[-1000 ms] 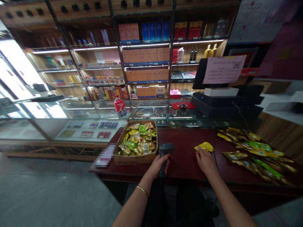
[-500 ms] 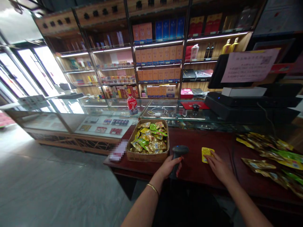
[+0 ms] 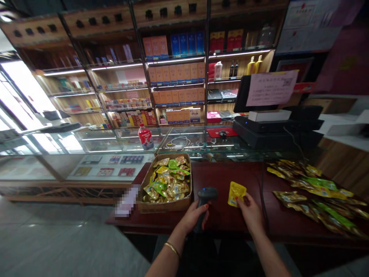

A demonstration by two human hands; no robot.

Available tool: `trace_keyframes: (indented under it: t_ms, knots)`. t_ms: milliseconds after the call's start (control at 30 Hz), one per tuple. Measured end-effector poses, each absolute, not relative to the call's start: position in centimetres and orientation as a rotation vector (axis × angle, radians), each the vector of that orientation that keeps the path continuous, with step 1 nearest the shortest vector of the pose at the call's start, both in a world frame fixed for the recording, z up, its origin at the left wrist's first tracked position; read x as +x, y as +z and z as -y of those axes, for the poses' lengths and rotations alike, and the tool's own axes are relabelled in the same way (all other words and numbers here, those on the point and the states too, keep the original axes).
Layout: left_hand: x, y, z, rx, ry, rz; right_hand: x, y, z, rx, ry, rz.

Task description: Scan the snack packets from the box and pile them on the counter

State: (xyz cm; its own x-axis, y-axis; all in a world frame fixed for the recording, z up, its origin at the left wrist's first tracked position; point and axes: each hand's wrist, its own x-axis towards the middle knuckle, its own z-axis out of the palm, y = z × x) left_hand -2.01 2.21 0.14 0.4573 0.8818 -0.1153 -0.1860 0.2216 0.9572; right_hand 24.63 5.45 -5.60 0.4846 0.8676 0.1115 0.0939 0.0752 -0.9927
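Observation:
In my left hand, fingers wrapped round its handle, is a dark barcode scanner with a small blue light on top. My right hand pinches a small yellow snack packet by its lower right edge, thumb on its face. The packet is over the dark red desk, to the right of the scanner. Left of the scanner stands a cardboard box full of gold and green snack packets. More gold, yellow and green packets lie in a spread heap at the right.
A glass display counter runs behind the desk, with a red bottle and a mouse on it. A monitor with a paper sheet stands back right. A dark cable crosses the desk beside the heap.
My right hand has gone from lying over the yellow packet to pinching it, and the packet now looks lifted and tilted. The scanner stays in my left hand. The view has swung right.

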Motion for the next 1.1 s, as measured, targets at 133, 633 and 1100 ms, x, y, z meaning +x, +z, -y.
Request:
trace_keyframes:
  t_ms: [133, 633, 1100]
  knots:
    - [-1.5, 0.3, -1.3, 1.235, 0.822, -0.861, 24.0, -5.2, -4.9, -1.272, 0.778, 0.767]
    - [-1.3, 1.2, -1.2, 1.372, 0.702, -0.893, 24.0, -5.0, -4.5, -1.14, 0.842, 0.745]
    - [-1.4, 1.4, -1.6, 1.358, 0.65, -0.825, 23.8, -4.2, -4.6, -1.146, 0.925, 0.821]
